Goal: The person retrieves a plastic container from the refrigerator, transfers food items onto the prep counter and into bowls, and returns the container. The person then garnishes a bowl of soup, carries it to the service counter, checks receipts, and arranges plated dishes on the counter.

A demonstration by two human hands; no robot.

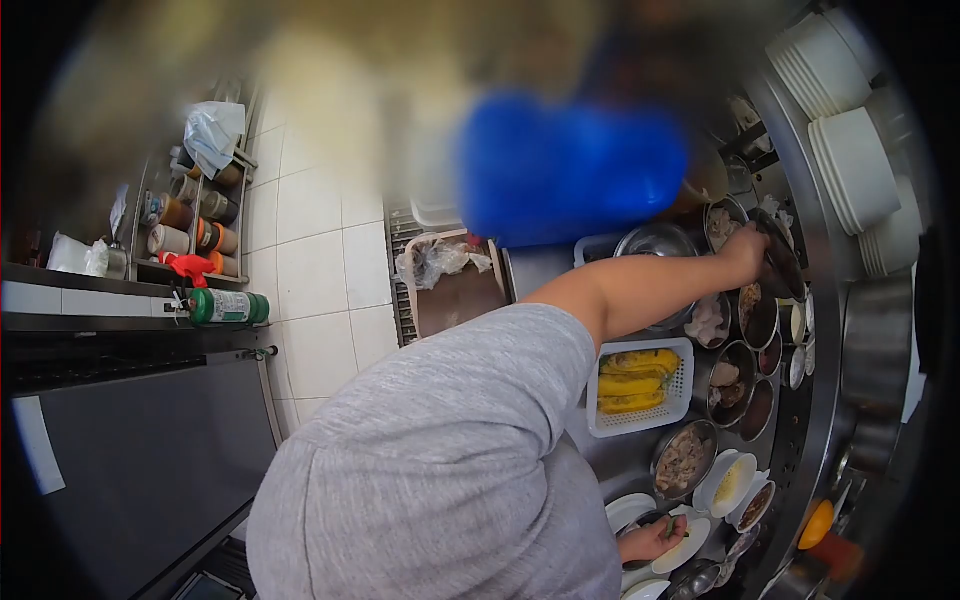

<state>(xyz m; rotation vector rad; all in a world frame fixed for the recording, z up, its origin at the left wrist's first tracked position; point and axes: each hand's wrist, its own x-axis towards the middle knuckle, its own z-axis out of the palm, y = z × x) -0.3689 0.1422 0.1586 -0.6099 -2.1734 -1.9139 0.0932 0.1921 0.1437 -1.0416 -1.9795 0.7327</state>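
My left hand [742,255] reaches out at the upper right, fingers closed on the edge of a dark round bowl or lid [785,262], which is tilted beside a bowl of pale food [722,225]. Lower down, my right hand [652,540] is over white oval dishes [690,545], its fingers curled round a small green piece too small to name. Above that hand stands a metal bowl of pale meat pieces [684,460]. A white basket [597,408] with yellow, banana-like items [635,381] sits between the hands, under my left forearm.
Stacked white containers [855,170] stand at the upper right. A blurred blue object [570,165] covers the top centre. Left of the counter are a plastic-lined tub [455,300], tiled floor [315,225], a shelf of jars [205,225] and a green cylinder [230,307].
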